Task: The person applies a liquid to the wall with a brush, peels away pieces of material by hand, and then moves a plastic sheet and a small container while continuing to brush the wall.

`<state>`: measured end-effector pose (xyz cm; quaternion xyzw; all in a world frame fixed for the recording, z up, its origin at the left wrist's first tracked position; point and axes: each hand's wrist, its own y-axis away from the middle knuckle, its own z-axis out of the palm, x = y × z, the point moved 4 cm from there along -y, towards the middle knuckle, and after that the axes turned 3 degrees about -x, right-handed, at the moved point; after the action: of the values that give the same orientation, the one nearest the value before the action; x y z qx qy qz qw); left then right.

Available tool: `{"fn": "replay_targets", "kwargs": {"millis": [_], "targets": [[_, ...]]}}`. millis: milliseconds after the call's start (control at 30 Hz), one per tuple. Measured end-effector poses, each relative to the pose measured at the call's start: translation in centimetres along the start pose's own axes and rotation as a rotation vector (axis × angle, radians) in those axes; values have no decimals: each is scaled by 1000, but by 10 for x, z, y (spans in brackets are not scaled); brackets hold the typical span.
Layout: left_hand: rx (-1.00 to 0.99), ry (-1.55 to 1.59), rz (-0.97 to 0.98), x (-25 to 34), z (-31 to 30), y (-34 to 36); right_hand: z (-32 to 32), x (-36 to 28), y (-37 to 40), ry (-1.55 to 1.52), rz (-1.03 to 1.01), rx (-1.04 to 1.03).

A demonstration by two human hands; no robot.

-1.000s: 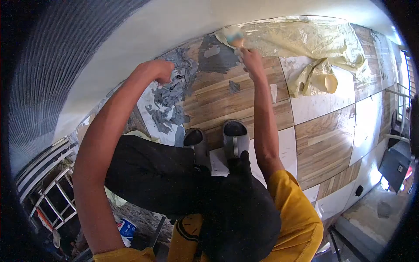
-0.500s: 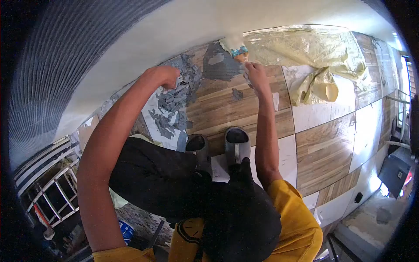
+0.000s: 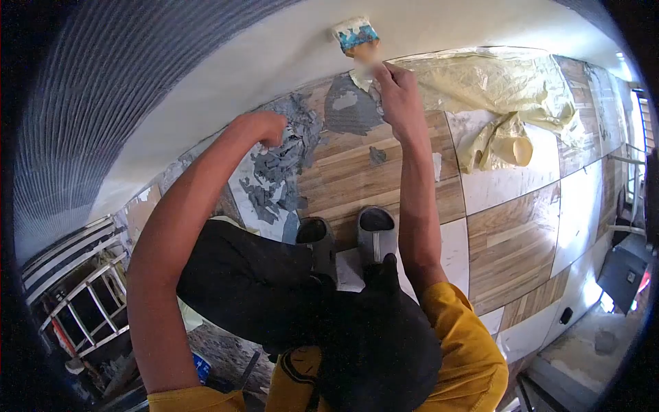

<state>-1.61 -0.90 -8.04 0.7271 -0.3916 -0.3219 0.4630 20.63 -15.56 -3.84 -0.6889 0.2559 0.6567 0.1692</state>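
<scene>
A paintbrush [image 3: 356, 38] with a blue-smeared ferrule and a pale, paint-covered tip rests at the lower part of the cream wall [image 3: 274, 48]. My right hand [image 3: 398, 93] is closed round its handle. My left hand [image 3: 264, 129] is closed above grey paint scraps [image 3: 278, 168] by the wall's foot; a small pale bit shows under its fingers, too hidden to name. A crumpled yellowish plastic sheet [image 3: 480, 75] lies along the wall to the right of the brush.
Grey sandals [image 3: 377, 230] are on my feet on the wood-patterned and white tiles [image 3: 515, 240]. A tape roll [image 3: 522, 150] sits at the sheet's edge. Ribbed grey panelling [image 3: 103, 103] is upper left, a metal ladder [image 3: 93, 305] lower left, a dark box [image 3: 623, 271] far right.
My right hand has moved the brush up and left, from the wall's foot onto the wall. The left hand has barely shifted.
</scene>
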Motion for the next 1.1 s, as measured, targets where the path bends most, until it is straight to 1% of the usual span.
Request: {"fn": "replay_targets", "kwargs": {"millis": [33,100,133,200,233,300,333,400,433,500,533,567,600,633,700,733,800,867,933,1000,1067,1100], "targets": [[-14,-1,5,2,-1,-1,1,-6,1,1,-2,3],[-25,-1,12,5,-2,-3,2,-16,7,-110,5,9],[-2,-15,20,7,-3,-3,1,-20,9,-108,5,9],[22,-25,26,10,-5,-1,2,-25,17,-227,9,-45],[31,-21,47,12,-10,3,0,-27,26,-226,7,-48],[46,-10,61,13,-14,6,-7,-27,49,-310,69,-29],[30,-11,48,13,-13,3,-8,-19,60,-308,65,-35],[17,-6,30,11,-11,3,-9,13,79,-267,109,51],[-3,-25,39,12,-10,5,-6,19,83,-266,108,44],[-32,-43,49,12,-4,8,-3,25,92,64,16,135],[11,11,33,7,-4,9,1,32,92,62,18,134],[57,65,15,3,-5,9,3,34,89,130,-61,191],[58,64,11,3,-6,11,6,34,85,197,-140,249],[48,41,-11,3,-6,12,11,37,80,194,-143,249],[37,21,-35,4,-7,15,17,27,72,296,-293,367],[11,-2,-26,6,-7,18,20,22,66,295,-297,365],[-18,-22,-19,6,-5,20,24,7,58,275,-394,372],[26,-4,-32,3,-5,18,28,21,43,330,-395,361],[5,-6,-41,5,-9,25,32,45,39,387,-399,353],[-14,-11,-51,5,-9,29,33,84,38,462,-235,277],[72,41,-72,0,-6,25,30,122,53,463,-217,297],[74,42,-74,0,-6,26,27,134,63,466,-194,317]]}}
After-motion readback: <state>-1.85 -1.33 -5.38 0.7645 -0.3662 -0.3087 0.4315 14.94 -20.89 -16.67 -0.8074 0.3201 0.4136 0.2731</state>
